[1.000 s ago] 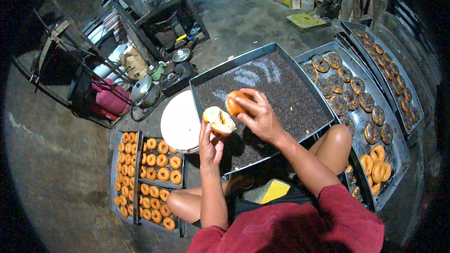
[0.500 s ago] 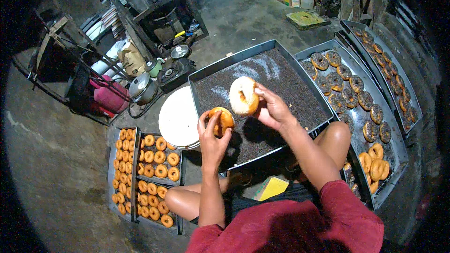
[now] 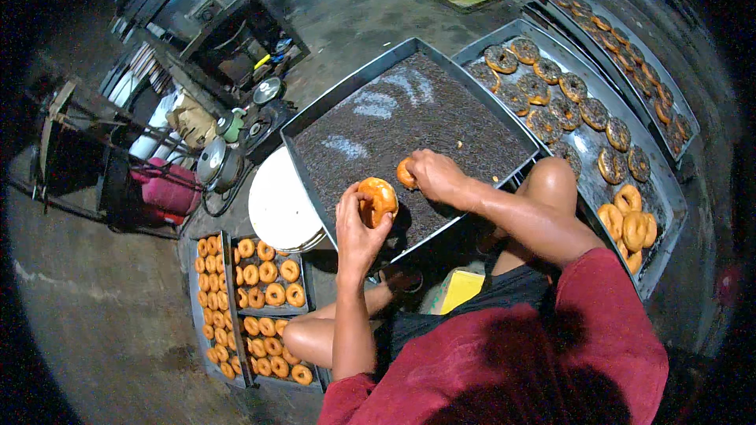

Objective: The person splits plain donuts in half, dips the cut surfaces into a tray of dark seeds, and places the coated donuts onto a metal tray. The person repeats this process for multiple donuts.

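Note:
My left hand [image 3: 356, 219] holds a plain golden doughnut [image 3: 379, 198] up on its edge, above the near-left side of a large metal tray [image 3: 348, 86]. Dark chocolate sprinkles [image 3: 449, 106] cover the tray's bottom, with a few pale patches among them. In the tray's near middle, my right hand [image 3: 437, 177] grips a second doughnut [image 3: 405, 173] from above, low against the sprinkles. The underside of that doughnut is hidden.
On the right, a metal tray [image 3: 669, 228] carries sprinkle-coated doughnuts [image 3: 594, 113] and a pile of plain ones [image 3: 634, 228]; another coated tray [image 3: 693, 122] lies beyond. Plain doughnuts [image 3: 275, 293] fill trays at the lower left. A white round lid [image 3: 276, 201] adjoins the sprinkle tray.
My right hand has turned its pale-topped doughnut over and lowered it to the sprinkles. My left hand still holds its doughnut, now tilted upright. The view has shifted and turned slightly.

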The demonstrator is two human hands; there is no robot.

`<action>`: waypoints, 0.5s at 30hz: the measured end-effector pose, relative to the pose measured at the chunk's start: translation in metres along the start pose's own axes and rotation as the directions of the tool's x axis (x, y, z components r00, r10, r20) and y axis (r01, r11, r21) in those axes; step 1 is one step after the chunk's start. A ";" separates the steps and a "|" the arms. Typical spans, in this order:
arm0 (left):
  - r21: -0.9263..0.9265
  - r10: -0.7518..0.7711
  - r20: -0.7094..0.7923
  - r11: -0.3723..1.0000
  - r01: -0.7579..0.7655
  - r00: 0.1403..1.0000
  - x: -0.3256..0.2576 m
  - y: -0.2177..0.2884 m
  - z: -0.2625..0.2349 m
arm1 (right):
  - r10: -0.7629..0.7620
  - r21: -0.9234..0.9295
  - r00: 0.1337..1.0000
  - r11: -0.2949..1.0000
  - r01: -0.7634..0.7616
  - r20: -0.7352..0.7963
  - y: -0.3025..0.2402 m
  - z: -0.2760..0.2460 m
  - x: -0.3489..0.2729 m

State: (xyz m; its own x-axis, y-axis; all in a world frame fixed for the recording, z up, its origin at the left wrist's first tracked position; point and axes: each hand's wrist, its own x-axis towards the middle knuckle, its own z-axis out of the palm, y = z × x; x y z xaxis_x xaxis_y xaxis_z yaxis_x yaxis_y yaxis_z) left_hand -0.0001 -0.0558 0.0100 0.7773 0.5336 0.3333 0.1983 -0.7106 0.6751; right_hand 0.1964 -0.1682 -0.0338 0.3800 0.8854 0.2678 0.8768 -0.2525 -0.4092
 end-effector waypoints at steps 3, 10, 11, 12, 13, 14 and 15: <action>0.030 0.141 0.115 0.989 -0.145 0.983 0.013 0.013 0.017 | 0.257 0.239 0.964 0.934 -0.264 0.062 0.024 -0.044 0.021; 0.148 0.407 0.397 0.856 -0.495 0.823 0.026 0.009 0.066 | 0.421 0.812 0.906 0.541 -0.219 -0.036 0.105 -0.168 -0.042; 0.166 0.399 0.384 0.857 -0.487 0.833 0.023 0.003 0.065 | 0.464 0.805 0.884 0.545 -0.235 -0.057 0.120 -0.184 -0.064; 0.165 0.370 0.411 0.869 -0.467 0.833 0.023 0.002 0.065 | 0.510 0.707 0.838 0.664 -0.242 -0.193 0.137 -0.197 -0.088; 0.214 0.359 0.393 0.859 -0.464 0.846 0.020 0.001 0.065 | 0.592 0.724 0.785 0.621 -0.301 -0.181 0.161 -0.208 -0.115; 0.221 0.357 0.394 0.857 -0.465 0.847 0.018 0.002 0.064 | 0.751 0.808 0.645 0.464 -0.362 -0.143 0.168 -0.218 -0.140; 0.213 0.372 0.399 0.851 -0.479 0.838 0.020 0.007 0.067 | 0.699 0.690 0.689 0.595 -0.411 -0.192 0.213 -0.223 -0.184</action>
State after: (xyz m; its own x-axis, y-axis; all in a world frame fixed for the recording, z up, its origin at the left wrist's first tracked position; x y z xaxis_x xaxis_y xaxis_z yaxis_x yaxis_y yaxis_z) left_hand 0.0568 -0.0805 -0.0227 0.9635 0.0001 0.2675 -0.0762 -0.9585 0.2748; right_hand 0.3793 -0.4717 0.0244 0.9313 0.3583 0.0662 0.1621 -0.2449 -0.9559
